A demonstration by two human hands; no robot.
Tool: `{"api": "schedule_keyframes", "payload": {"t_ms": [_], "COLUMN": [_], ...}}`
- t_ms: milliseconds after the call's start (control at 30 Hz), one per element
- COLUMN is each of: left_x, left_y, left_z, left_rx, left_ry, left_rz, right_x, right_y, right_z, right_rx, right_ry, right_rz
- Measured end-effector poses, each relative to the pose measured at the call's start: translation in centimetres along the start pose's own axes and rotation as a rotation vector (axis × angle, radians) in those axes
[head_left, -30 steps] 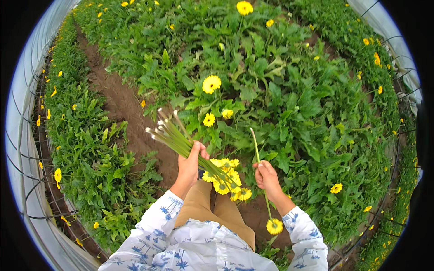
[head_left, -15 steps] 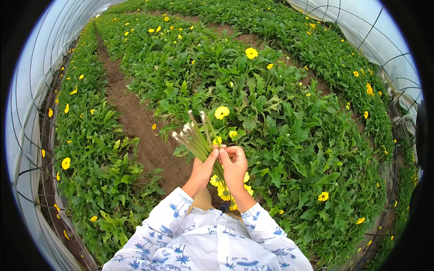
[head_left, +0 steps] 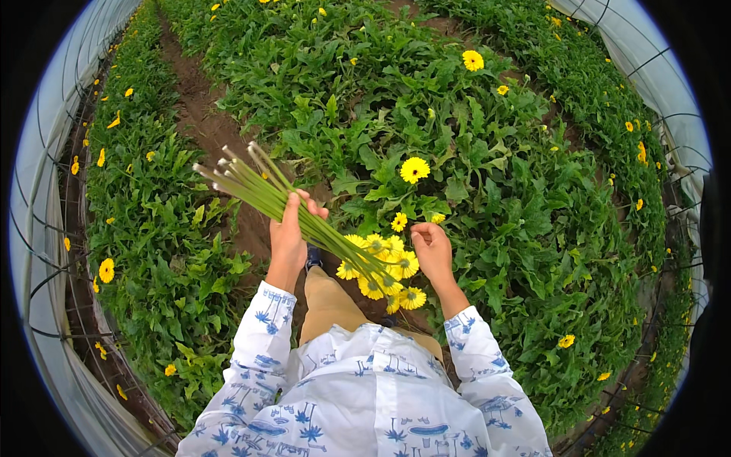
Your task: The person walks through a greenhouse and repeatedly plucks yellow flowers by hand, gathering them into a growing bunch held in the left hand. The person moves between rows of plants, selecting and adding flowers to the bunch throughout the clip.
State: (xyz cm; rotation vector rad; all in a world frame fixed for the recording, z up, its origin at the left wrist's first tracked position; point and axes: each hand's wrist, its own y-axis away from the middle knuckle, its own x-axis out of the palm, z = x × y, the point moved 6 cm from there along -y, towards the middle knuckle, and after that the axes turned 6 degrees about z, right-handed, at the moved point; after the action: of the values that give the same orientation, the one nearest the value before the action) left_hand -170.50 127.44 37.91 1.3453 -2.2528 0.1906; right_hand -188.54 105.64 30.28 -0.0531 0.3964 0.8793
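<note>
My left hand [head_left: 288,236] is closed around a bunch of yellow gerbera daisies. The long green stems [head_left: 263,190] slant up to the left past my fingers, with pale cut ends. Their yellow blooms [head_left: 381,263] hang low to the right, over my legs. My right hand [head_left: 432,253] is apart from the stems, just right of the blooms, with its fingers curled inward; anything inside them is hidden. Near its fingertips are a small yellow flower [head_left: 399,222] and a partly hidden yellow bloom [head_left: 437,218]. A larger open gerbera [head_left: 414,170] stands beyond them.
Leafy green beds [head_left: 533,228] spread ahead and to both sides, dotted with yellow flowers. A brown soil path [head_left: 194,99] runs along the left of the middle bed. Plastic sheeting [head_left: 46,167] with dark wire or hoops curves along both sides.
My hands have come apart: the left moved left and up with the bunch, the right moved right, off the stems. The bunch tilts more sideways and more blooms show. The view has tipped downward.
</note>
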Motion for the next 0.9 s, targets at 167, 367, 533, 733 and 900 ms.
{"api": "schedule_keyframes", "payload": {"t_ms": [167, 367, 533, 733, 900], "left_x": [-6.2, -10.4, -12.0, -11.6, -10.9], "left_y": [-9.3, -20.7, -26.7, -30.6, -30.9], "left_z": [-0.2, 1.2, 3.5, 8.4, 13.0], "left_rx": [-0.066, -0.235, -0.406, -0.554, -0.616], "left_ry": [-0.023, -0.052, -0.032, -0.08, -0.135], "left_rz": [-0.025, 0.015, 0.047, 0.157, 0.181], "right_x": [5.2, 11.5, 11.9, 9.6, 10.2], "right_y": [-7.4, -16.4, -21.6, -25.9, -26.6], "right_z": [-1.9, -7.1, -12.2, -16.7, -19.5], "right_rx": [0.013, -0.07, -0.029, 0.353, 0.466], "right_ry": [0.51, 1.271, 1.701, 1.482, 1.42], "right_rz": [0.062, 0.312, 0.312, 0.139, 0.157]}}
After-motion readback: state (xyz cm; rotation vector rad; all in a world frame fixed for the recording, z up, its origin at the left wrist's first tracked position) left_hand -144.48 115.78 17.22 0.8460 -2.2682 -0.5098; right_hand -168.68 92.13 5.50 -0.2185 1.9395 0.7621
